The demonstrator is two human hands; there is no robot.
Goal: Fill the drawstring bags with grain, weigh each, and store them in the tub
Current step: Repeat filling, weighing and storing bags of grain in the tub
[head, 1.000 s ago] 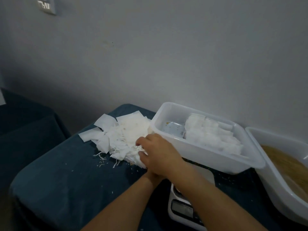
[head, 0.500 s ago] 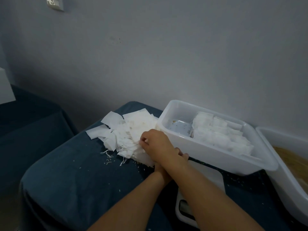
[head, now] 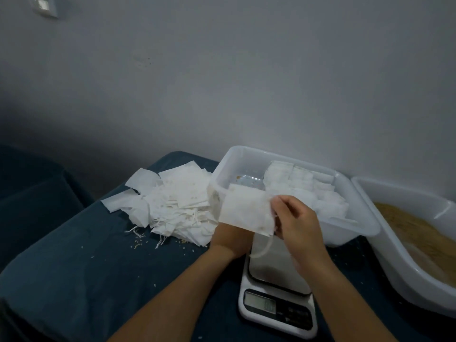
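Here no writing is readable; both hands (head: 299, 223) hold an empty bag (head: 246, 212).

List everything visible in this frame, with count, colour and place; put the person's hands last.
Empty drawstring bags: a loose pile, white, on the cloth left of the tub.
Held bag: one, white, flat, above the scale.
Tub: one, clear white, behind the scale.
Filled bags: several, white, stacked inside the tub.
Grain bin: one, white, far right, holding tan grain.
Scale: one, white, centre front.
Cloth: one, dark blue.
Left hand: under the bag.
Right hand: pinching its right edge.
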